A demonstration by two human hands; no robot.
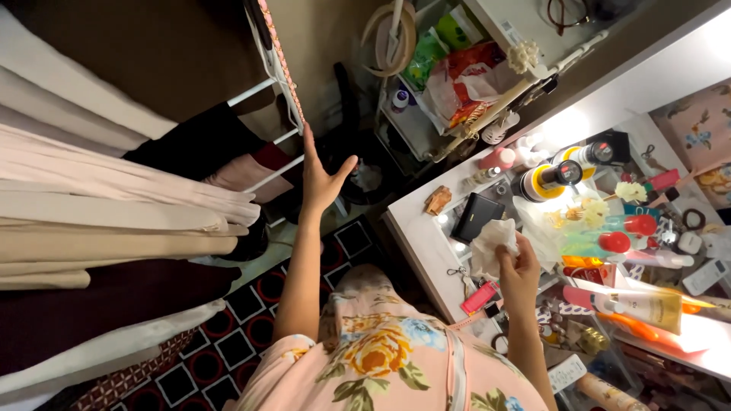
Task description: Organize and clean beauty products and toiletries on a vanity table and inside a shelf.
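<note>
1. My left hand [320,181], in the middle of the frame, is raised with its grip apart, fingers spread, one fingertip touching the white clothes rack [276,76] at upper centre; it holds nothing.
2. My right hand [520,268], right of centre, has its grip clamped on one crumpled white tissue [489,245], held over the near edge of the white bench [423,242].
3. Just above the tissue on the bench lies one black wallet-like case [476,216], and up-left of that one small brown object [438,200].
4. Below the tissue I count one pink tag [480,297] beside a small key ring [460,272].
5. At the right of the frame stand two dark bottles with yellow bands [550,181], two tinted bottles with red caps [618,233], and one cream tube [638,306] lying flat, all well apart from my left hand.
6. Pale and dark garments [114,213] hang in a row at the left of the frame.
7. The floor [228,320] at lower left has a black mat patterned with red circles.
8. One shelf [449,76] at top centre holds several bright packets.
</note>
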